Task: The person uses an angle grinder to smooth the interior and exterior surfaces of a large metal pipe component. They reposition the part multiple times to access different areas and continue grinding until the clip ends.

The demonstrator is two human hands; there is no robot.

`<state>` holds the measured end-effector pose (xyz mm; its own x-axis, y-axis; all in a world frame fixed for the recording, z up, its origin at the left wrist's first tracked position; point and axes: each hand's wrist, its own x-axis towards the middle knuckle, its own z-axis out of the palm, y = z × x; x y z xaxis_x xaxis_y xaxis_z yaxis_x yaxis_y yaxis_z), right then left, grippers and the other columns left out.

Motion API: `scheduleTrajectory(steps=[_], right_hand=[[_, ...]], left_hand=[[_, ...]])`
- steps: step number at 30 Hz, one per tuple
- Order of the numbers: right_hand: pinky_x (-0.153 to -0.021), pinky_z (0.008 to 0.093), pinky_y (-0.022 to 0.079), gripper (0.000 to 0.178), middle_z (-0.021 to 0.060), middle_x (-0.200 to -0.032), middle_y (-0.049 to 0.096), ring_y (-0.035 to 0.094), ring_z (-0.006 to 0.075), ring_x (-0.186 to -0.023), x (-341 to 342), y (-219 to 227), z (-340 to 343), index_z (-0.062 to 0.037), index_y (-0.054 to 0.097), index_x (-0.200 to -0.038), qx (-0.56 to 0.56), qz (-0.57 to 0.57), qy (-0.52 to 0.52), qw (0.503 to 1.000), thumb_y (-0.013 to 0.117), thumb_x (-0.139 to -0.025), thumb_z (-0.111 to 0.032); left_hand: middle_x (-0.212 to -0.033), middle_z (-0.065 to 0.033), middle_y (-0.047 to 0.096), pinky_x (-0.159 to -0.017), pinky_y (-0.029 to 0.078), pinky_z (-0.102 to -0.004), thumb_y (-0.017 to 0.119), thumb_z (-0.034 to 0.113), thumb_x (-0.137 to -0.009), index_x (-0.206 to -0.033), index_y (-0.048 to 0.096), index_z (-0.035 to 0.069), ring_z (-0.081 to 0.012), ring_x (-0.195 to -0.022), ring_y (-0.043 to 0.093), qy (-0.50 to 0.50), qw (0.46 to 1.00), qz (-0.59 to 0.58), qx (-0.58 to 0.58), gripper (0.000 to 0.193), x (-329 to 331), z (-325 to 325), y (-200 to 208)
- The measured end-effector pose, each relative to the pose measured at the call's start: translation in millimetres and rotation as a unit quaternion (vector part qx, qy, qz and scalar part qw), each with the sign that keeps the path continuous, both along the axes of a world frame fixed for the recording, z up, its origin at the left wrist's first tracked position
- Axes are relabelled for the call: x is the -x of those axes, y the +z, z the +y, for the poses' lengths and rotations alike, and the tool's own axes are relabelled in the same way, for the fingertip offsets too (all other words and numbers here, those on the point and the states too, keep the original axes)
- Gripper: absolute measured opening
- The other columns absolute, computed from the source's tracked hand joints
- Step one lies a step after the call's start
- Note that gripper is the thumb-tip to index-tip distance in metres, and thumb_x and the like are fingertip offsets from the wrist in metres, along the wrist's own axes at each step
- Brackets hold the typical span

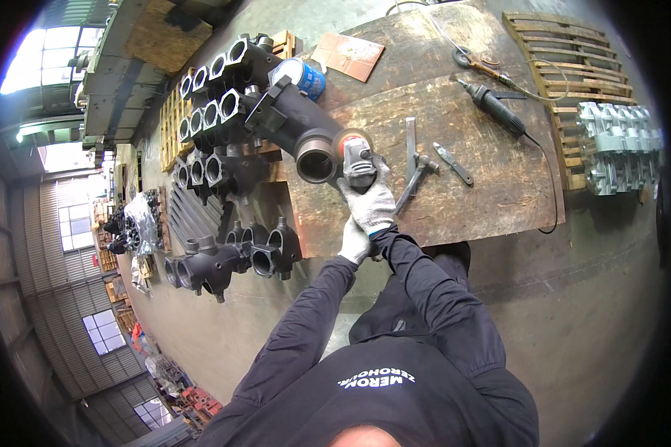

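Both my hands wear pale work gloves and close around an angle grinder (359, 165). My right hand (373, 205) grips it just behind the head. Lower down, my left hand (355, 241) wraps its rear part, which is mostly hidden by the glove. The grinder's spinning-blurred disc (346, 139) is at the rim of a round opening on a large black pipe casting (302, 115). That casting lies tilted across the wooden table top (492, 201). To the right of my hands rest a hammer (416, 185), a flat metal bar (411, 145) and a knife-like hand tool (452, 164).
A corded black grinder (496, 110) and a hosed tool (488, 71) lie farther right. Behind the casting stand a blue can (302, 77) and brown cardboard (348, 56). More black castings (209, 264) sit at left; a pallet (574, 59) and grey castings (620, 149) are at right.
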<state>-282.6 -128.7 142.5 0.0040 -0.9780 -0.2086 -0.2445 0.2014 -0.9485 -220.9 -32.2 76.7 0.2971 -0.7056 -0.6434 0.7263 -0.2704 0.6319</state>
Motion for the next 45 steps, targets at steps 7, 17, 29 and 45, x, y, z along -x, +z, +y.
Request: scheduleTrajectory(steps=[7,17,29,45], right_hand=[[-0.077,0.0516,0.056,0.094,0.0262,-0.102,0.071,0.071,0.0463,-0.087,-0.2,-1.5,-2.6,-0.0152,0.031,-0.149,-0.004,-0.010,0.015,1.000,0.084,-0.078,-0.048],[-0.074,0.0511,0.057,0.096,0.0247,-0.106,0.070,0.071,0.0450,-0.084,-16.6,-19.1,-31.1,-0.0153,0.032,-0.150,-0.068,0.051,0.081,0.993,0.081,-0.078,-0.055],[-0.082,0.0507,0.056,0.092,0.0237,-0.114,0.069,0.070,0.0467,-0.093,0.4,11.3,-19.0,-0.0155,0.033,-0.148,-0.018,0.035,0.067,0.997,0.084,-0.078,-0.049],[-0.081,0.0508,0.056,0.092,0.0236,-0.118,0.067,0.071,0.0456,-0.091,-17.5,-13.0,-40.3,-0.0157,0.034,-0.148,-0.042,0.064,0.099,0.992,0.082,-0.079,-0.053]], left_hand=[[-0.139,-0.0145,0.058,-0.109,0.046,-0.0427,0.036,0.012,-0.108,-0.145,0.046,0.002,-0.0270,-0.126,0.058,-0.074,0.993,-0.096,-0.003,0.040,-0.7,5.0,-0.6],[-0.137,-0.0145,0.059,-0.108,0.047,-0.0418,0.037,0.009,-0.107,-0.143,0.048,0.001,-0.0264,-0.125,0.059,0.038,0.999,-0.019,-0.030,0.038,-17.5,-19.7,-39.4],[-0.138,-0.0151,0.061,-0.111,0.044,-0.0440,0.034,0.022,-0.107,-0.141,0.052,0.000,-0.0287,-0.128,0.058,-0.087,0.975,-0.199,0.049,0.044,-0.5,2.3,-35.7],[-0.138,-0.0141,0.060,-0.106,0.048,-0.0373,0.052,0.000,-0.101,-0.141,0.048,-0.001,-0.0234,-0.123,0.060,-0.104,0.977,-0.186,-0.006,0.041,-14.7,-26.8,-32.1]])
